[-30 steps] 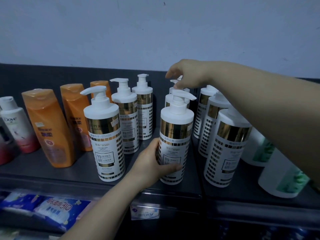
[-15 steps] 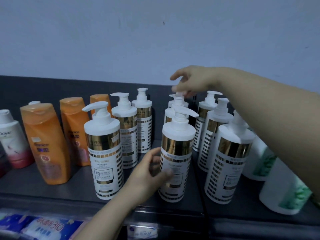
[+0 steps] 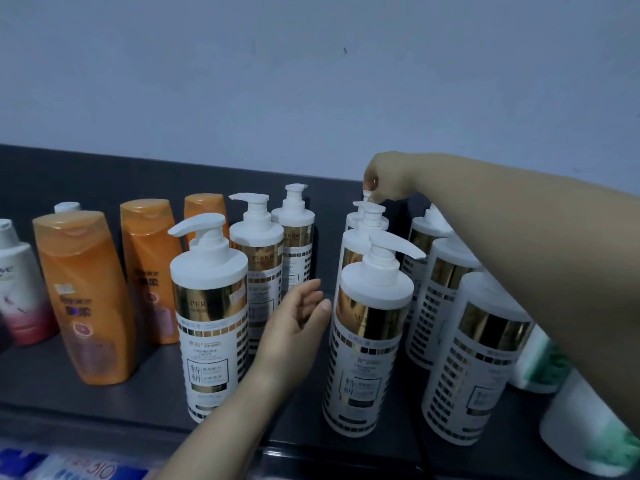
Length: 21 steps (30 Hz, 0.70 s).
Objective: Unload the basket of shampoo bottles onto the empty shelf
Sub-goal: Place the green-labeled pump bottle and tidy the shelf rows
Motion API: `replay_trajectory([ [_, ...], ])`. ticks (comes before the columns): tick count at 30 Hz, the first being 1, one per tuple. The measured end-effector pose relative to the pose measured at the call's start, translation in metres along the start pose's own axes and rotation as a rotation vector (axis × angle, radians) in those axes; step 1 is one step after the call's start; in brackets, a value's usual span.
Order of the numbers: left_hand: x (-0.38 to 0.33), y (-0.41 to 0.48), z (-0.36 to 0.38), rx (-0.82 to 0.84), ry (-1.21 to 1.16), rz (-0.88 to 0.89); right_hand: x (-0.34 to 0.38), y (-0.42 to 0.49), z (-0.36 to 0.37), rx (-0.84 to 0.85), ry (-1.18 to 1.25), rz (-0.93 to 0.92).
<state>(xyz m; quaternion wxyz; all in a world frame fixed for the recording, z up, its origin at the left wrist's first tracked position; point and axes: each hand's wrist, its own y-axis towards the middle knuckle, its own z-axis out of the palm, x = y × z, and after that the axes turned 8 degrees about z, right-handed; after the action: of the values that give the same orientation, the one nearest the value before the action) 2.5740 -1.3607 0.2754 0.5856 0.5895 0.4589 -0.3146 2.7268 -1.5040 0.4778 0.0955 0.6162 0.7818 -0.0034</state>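
head view: the shelf [image 3: 104, 396] is a dark flat board against a pale wall [image 3: 311, 81], and the white and gold pump shampoo bottles stand upright on it in three rows running front to back. the left row holds the front left bottle [image 3: 207, 327], a second bottle [image 3: 258, 261] just behind it and a third bottle [image 3: 296, 237] at the back. the middle row holds the front middle bottle [image 3: 369, 344], one behind it [image 3: 356, 247], and the rear middle bottle [image 3: 351, 221], mostly hidden. the right row [image 3: 474, 362] is partly covered by the right forearm.

the left hand [image 3: 294, 334] reaches up from below into the gap between the front left bottle and the front middle bottle; its fingers are spread and relaxed and hold nothing, the thumb tip just beside the gold band of the front middle bottle. the right hand [image 3: 388, 174] reaches across over the right row, fingers curled down and pinching the pump head of the rear middle bottle.

to the left stand three orange bottles [image 3: 83, 299] and a pink and white bottle [image 3: 17, 285]. at the far right are white bottles with green print [image 3: 585, 431]. blue packets [image 3: 52, 469] show blurred on a level below the shelf edge.
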Motion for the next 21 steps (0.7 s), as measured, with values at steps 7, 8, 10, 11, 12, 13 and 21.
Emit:
replay_trajectory([
  [7, 0.007, -0.004, 0.001, -0.017, 0.018, -0.026, -0.003, 0.01, 0.004, -0.034, 0.043, -0.071],
  [8, 0.008, -0.005, 0.001, -0.019, 0.021, -0.026, -0.003, 0.01, 0.004, -0.037, 0.05, -0.077],
  [10, 0.008, -0.005, 0.002, -0.024, 0.024, -0.025, -0.003, 0.011, 0.004, -0.039, 0.06, -0.085],
  [11, 0.008, -0.004, 0.002, -0.026, 0.026, -0.027, -0.002, 0.011, 0.005, -0.041, 0.065, -0.09],
  [12, 0.007, -0.005, 0.003, -0.026, 0.025, -0.033, -0.001, 0.011, 0.005, -0.044, 0.067, -0.096],
  [13, 0.007, -0.005, 0.003, -0.025, 0.021, -0.037, 0.0, 0.01, 0.005, -0.047, 0.068, -0.101],
  [21, 0.006, -0.01, 0.004, 0.003, -0.018, -0.018, 0.007, -0.005, -0.012, -0.001, 0.03, -0.048],
])
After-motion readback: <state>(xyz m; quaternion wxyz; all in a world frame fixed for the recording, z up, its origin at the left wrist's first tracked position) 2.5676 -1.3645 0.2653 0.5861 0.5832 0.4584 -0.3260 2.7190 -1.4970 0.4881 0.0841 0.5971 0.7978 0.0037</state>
